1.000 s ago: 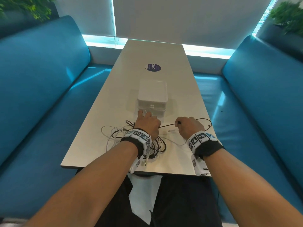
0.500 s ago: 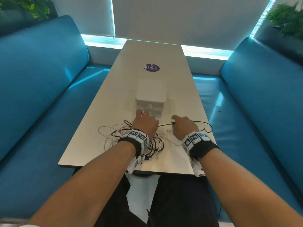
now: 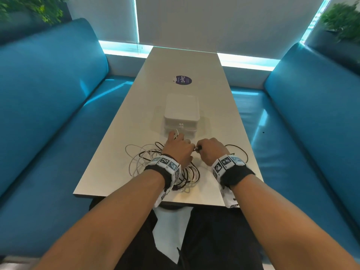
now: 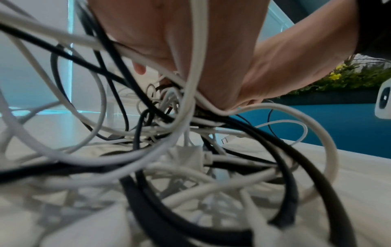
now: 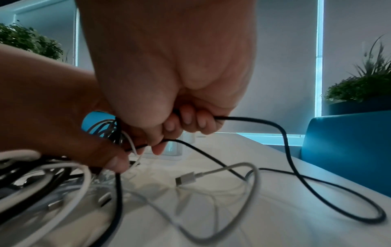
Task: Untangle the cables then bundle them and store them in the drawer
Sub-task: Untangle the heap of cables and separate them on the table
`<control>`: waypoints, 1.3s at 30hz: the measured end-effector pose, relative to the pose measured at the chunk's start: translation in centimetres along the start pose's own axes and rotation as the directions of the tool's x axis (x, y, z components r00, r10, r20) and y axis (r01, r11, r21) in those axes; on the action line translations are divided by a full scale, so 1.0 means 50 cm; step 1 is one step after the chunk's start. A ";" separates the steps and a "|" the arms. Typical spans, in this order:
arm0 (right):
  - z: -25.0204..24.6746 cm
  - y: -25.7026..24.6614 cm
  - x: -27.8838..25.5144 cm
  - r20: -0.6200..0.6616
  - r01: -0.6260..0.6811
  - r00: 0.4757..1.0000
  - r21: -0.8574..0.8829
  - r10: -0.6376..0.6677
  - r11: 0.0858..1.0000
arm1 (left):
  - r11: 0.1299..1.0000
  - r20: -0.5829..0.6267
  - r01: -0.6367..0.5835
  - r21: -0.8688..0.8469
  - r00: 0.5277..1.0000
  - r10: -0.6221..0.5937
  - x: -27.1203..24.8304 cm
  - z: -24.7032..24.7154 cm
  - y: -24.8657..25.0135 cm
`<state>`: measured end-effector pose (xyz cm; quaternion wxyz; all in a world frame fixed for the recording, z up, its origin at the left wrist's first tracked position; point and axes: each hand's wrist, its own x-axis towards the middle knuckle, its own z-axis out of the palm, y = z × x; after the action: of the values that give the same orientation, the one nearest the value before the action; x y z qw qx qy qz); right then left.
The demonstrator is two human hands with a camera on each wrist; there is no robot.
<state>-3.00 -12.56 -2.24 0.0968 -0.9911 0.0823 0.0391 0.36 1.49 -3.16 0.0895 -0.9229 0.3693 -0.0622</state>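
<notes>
Right hand grips black cable beside left hand

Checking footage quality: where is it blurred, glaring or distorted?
Head view: sharp, wide-angle bending at the edges, bright glare strip under the window blinds. Left wrist view: nearest tangled black and white cables blurred. Right wrist view: right hand dim against backlight, foreground cable soft.

This is looking like a café or office lounge booth, with teal padded benches facing each other across a long pale surface, potted plants sitting behind them, and window blinds glowing at the end.
</notes>
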 end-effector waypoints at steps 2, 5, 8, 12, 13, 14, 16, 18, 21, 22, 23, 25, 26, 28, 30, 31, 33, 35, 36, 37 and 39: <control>-0.010 0.007 0.000 -0.024 -0.010 1.000 -0.003 0.010 1.000 | 1.000 0.017 -0.002 -0.008 1.000 0.002 0.004 -0.005 -0.004; -0.016 0.019 -0.005 -0.051 -0.028 0.998 -0.004 0.028 1.000 | 1.000 0.045 -0.011 -0.023 0.999 0.012 0.009 -0.014 -0.017; -0.027 0.046 -0.009 -0.065 -0.095 0.993 0.027 0.097 0.995 | 0.999 0.051 -0.018 -0.050 0.998 0.020 0.005 -0.018 -0.034; -0.043 0.074 -0.011 -0.073 -0.178 0.981 0.034 0.180 0.983 | 0.994 0.025 -0.005 -0.114 1.000 0.008 -0.005 -0.017 -0.040; -0.043 0.072 -0.011 -0.077 -0.183 0.980 0.009 0.183 0.983 | 0.994 0.023 -0.001 -0.113 1.000 0.004 -0.006 -0.017 -0.035; -0.042 0.067 -0.012 -0.077 -0.183 0.980 -0.021 0.181 0.983 | 0.994 0.022 0.004 -0.105 1.000 -0.002 -0.006 -0.017 -0.031; -0.035 0.055 -0.014 -0.062 -0.166 0.985 -0.074 0.161 0.983 | 0.996 0.023 0.024 -0.082 0.999 -0.023 -0.003 -0.017 -0.024; -0.027 0.043 -0.019 -0.050 -0.129 0.991 -0.102 0.124 0.986 | 0.997 0.022 0.038 -0.067 0.999 -0.036 0.001 -0.017 -0.019; -0.015 0.022 -0.026 -0.023 -0.032 0.999 -0.079 0.030 0.996 | 0.996 0.003 0.039 -0.075 0.999 -0.039 0.006 -0.017 -0.013; -0.011 0.013 -0.026 -0.007 0.007 1.000 -0.070 -0.008 0.998 | 0.996 -0.005 0.037 -0.079 0.999 -0.037 0.007 -0.016 -0.012; -0.007 0.005 -0.026 0.009 0.036 0.999 -0.068 -0.035 0.997 | 0.996 -0.009 0.035 -0.084 0.999 -0.036 0.007 -0.013 -0.011; -0.002 -0.006 -0.021 0.019 0.060 0.998 -0.037 -0.059 0.998 | 0.994 -0.010 0.043 -0.105 0.999 -0.044 0.005 -0.007 -0.013; -0.002 -0.008 -0.019 0.023 0.060 0.998 -0.005 -0.060 0.998 | 0.992 -0.010 0.051 -0.112 0.999 -0.052 0.003 -0.005 -0.015; -0.003 -0.006 -0.013 0.030 0.058 0.998 0.023 -0.058 0.998 | 0.992 -0.014 0.060 -0.108 0.998 -0.061 0.001 -0.001 -0.018; -0.006 -0.003 -0.010 0.036 0.048 0.998 0.021 -0.049 0.999 | 0.994 -0.010 0.049 -0.094 0.999 -0.050 0.001 -0.002 -0.019; -0.008 -0.001 -0.008 0.035 0.041 0.999 0.027 -0.042 0.999 | 0.995 -0.003 0.040 -0.089 0.999 -0.041 0.001 -0.001 -0.020; -0.012 0.006 -0.005 0.027 0.024 0.999 0.049 -0.025 0.998 | 0.996 0.004 0.033 -0.088 0.999 -0.033 0.003 -0.003 -0.022; -0.016 0.020 -0.002 0.030 -0.005 1.000 0.075 0.003 0.997 | 0.994 0.013 0.047 -0.103 0.999 -0.046 0.002 -0.005 -0.027; -0.019 0.028 0.000 0.036 -0.021 0.999 0.087 0.018 0.996 | 0.992 0.016 0.055 -0.116 0.998 -0.053 0.000 -0.006 -0.031; -0.022 0.037 0.000 0.042 -0.040 0.998 0.095 0.036 0.995 | 0.990 0.016 0.060 -0.128 0.998 -0.059 -0.002 -0.007 -0.036; -0.030 0.059 0.002 0.037 -0.076 0.997 0.113 0.073 0.991 | 0.986 0.020 0.067 -0.151 0.998 -0.065 -0.005 -0.009 -0.046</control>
<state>-3.30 -15.74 -1.34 0.1530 -0.9794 0.1197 0.0544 1.64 3.23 -2.23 0.0196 -0.9392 0.3414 -0.0299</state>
